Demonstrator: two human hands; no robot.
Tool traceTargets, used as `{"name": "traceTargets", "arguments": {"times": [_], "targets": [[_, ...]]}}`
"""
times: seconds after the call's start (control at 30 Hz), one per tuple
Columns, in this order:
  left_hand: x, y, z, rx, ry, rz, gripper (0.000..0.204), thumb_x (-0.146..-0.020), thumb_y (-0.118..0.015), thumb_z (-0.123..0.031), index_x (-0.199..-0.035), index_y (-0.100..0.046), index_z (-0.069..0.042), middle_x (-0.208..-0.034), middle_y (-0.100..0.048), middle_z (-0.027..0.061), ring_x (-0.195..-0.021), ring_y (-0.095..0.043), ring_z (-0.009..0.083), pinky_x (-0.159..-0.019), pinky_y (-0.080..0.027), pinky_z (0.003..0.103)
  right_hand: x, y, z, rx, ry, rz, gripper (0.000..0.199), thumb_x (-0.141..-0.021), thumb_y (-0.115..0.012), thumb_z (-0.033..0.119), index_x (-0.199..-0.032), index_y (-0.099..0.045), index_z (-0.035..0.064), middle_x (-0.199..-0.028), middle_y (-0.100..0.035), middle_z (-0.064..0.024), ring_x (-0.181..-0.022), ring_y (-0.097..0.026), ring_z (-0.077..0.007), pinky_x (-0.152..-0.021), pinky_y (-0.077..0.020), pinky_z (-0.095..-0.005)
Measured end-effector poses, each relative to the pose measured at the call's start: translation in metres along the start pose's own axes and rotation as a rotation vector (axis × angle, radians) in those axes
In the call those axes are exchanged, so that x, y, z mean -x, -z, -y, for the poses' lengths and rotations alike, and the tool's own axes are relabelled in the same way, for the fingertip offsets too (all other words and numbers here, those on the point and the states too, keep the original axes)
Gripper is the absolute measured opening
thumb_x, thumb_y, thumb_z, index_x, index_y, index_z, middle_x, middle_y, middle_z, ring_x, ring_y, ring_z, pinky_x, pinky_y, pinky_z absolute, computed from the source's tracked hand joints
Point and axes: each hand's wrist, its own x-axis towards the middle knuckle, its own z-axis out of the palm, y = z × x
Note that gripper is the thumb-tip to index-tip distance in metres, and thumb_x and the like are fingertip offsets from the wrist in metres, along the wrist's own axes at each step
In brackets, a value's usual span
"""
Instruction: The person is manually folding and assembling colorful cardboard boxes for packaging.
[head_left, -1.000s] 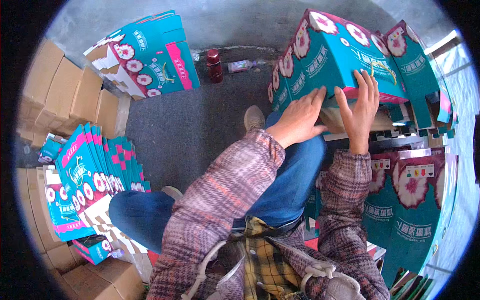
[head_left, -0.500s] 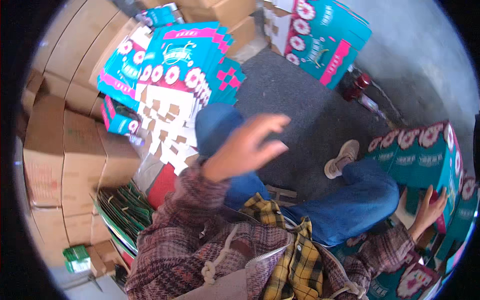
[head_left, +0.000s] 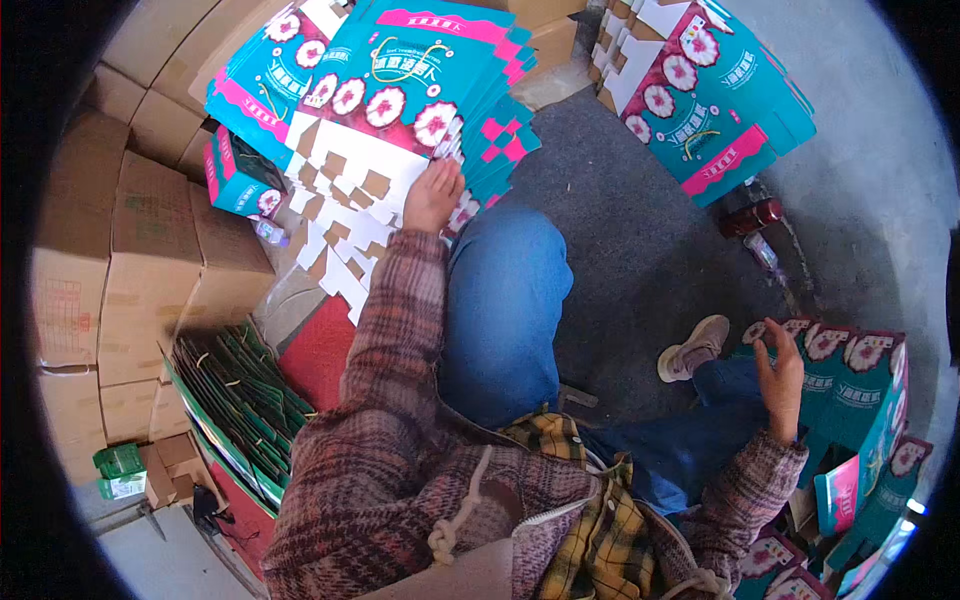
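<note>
My left hand [head_left: 434, 196] reaches forward to a stack of flattened teal gift boxes [head_left: 400, 68] with pink bands, flower pictures and cord handles. Its fingers are bent together at the edge of a flattened box [head_left: 390, 140], beside the white flaps with brown cut-outs. My right hand [head_left: 782, 385] is raised above my right knee, fingers apart and holding nothing. Close by it on the right stand set-up teal boxes [head_left: 850, 385], one with an open flap.
Another stack of flattened boxes [head_left: 700, 100] lies far right, near a dark red bottle [head_left: 752, 217]. Brown cartons [head_left: 150, 270] are piled along the left. Green folded bags [head_left: 235, 400] stand by my left side. Dark matting [head_left: 630, 200] covers the floor ahead.
My left hand has moved forward and left onto the flattened boxes. My right hand has let go of the set-up box and lifted away from it. The view has shifted slightly.
</note>
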Motion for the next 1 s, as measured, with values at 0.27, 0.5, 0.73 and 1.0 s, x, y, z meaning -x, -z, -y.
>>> {"name": "traceTargets", "arguments": {"times": [0.27,0.5,0.73,1.0], "targets": [[-0.060,0.013,0.020,0.545,-0.096,-0.498,0.028,-0.091,-0.058,-0.021,-0.113,-0.050,-0.004,-0.118,-0.056,0.0087,-0.112,-0.054,0.0239,-0.095,-0.044,0.047,-0.013,-0.023,0.002,0.128,-0.016,0.103,0.038,-0.087,-0.061,0.010,-0.123,-0.054,0.0033,-0.112,-0.062,-0.0177,-0.096,-0.062,-0.0319,-0.080,-0.0491,-0.0383],[-0.067,-0.007,0.013,0.656,-0.212,-0.444,0.048,-0.086,-0.065,-0.040,-0.111,-0.049,-0.003,-0.122,-0.057,0.0130,-0.118,-0.053,0.0264,-0.098,-0.044,0.047,-0.019,-0.031,0.002,0.167,-0.012,0.139,0.033,-0.089,-0.059,0.014,-0.119,-0.054,0.0036,-0.110,-0.061,-0.0181,-0.099,-0.061,-0.0366,-0.079,-0.0497,-0.0415],[-0.081,0.045,-0.076,0.294,-0.265,-0.510,0.050,-0.089,-0.061,-0.042,-0.120,-0.048,-0.006,-0.108,-0.061,0.0146,-0.111,-0.056,0.0250,-0.092,-0.049,0.039,-0.021,-0.038,0.005,0.159,-0.028,0.158,0.034,-0.089,-0.059,0.017,-0.120,-0.054,0.0035,-0.112,-0.061,-0.0187,-0.099,-0.061,-0.0370,-0.078,-0.0500,-0.0420],[0.018,-0.023,-0.081,-0.960,-0.628,-0.322,0.049,-0.096,-0.053,-0.022,-0.132,-0.043,0.009,-0.121,-0.054,0.0184,-0.107,-0.056,0.0206,-0.093,-0.049,0.030,-0.012,-0.031,-0.003,0.160,-0.017,0.160,0.035,-0.087,-0.060,0.016,-0.120,-0.054,0.0033,-0.108,-0.061,-0.0205,-0.096,-0.060,-0.0387,-0.077,-0.0495,-0.0424]]}}
